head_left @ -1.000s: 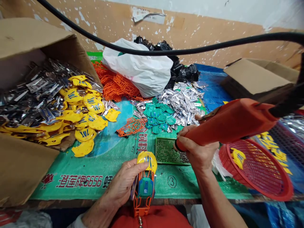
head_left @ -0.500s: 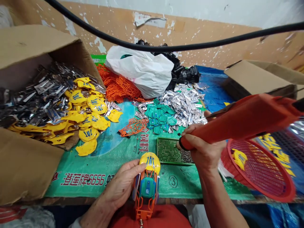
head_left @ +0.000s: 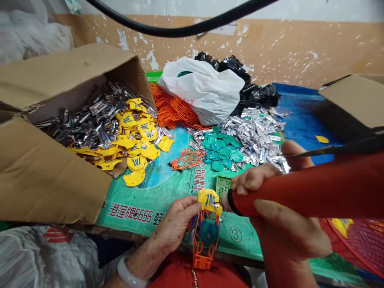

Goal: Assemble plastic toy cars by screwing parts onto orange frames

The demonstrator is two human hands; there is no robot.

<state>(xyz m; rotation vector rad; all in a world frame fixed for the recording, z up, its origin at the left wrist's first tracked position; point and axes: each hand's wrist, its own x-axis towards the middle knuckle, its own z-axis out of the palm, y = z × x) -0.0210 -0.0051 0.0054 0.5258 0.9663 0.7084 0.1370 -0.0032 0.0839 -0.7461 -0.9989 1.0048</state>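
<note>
My left hand [head_left: 175, 222] grips a toy car body made of an orange lattice frame [head_left: 202, 262], a yellow printed front piece [head_left: 207, 196] and a teal middle piece [head_left: 209, 232]. The thumb presses on the yellow piece's left edge. In my right hand [head_left: 285, 226] is a red-wrapped electric screwdriver [head_left: 312, 186], held sideways with fingers around it. Its tip meets the right side of the yellow piece; the exact contact point is too small to make out. Behind the tool, a green perforated tray [head_left: 221, 183] is mostly hidden.
Yellow pieces [head_left: 147, 130] spill from a cardboard box [head_left: 54, 180] at left. Teal pieces [head_left: 220, 148], silvery pieces [head_left: 255, 134] and a loose orange frame [head_left: 187, 159] lie mid-table. A white bag [head_left: 204, 88] stands behind. A red basket [head_left: 342, 246] sits right; a black cable [head_left: 180, 31] hangs overhead.
The screwdriver has come from over the green tray to the yellow piece on the toy car body. My left hand keeps its hold. The view has shifted left.
</note>
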